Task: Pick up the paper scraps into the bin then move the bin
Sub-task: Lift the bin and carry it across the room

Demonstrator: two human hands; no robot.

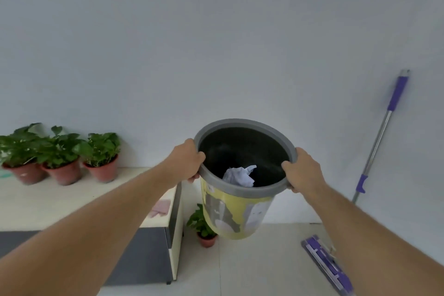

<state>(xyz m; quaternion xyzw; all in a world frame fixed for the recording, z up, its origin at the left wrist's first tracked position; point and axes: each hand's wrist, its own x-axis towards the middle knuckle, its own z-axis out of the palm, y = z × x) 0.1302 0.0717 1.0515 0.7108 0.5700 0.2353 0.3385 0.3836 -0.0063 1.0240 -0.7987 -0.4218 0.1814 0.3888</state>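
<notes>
Both arms are out in front, and the bin is up in the air, clear of the floor, tilted with its open mouth toward the camera. The left hand has its grip clamped on the near-left side of the grey rim, thumb hooked over the inside edge, fingers curled underneath. The right hand mirrors it on the opposite side, its grip pinching the rim with the thumb over the top and fingers wrapped below.

Between the two grips, down inside the dark interior, sits a crumpled white paper scrap, resting against the near wall. Below the grips hangs the yellow body of the bin, printed with grey and white shapes.

Just under the left grip and behind the bin, a small potted plant stands on the floor. Out to the left of the left grip, the pale tabletop carries three potted plants in a row by the wall, and a pink piece of paper lies near its edge. Right of the right grip, a purple-handled mop leans on the wall, its flat head on the floor.
</notes>
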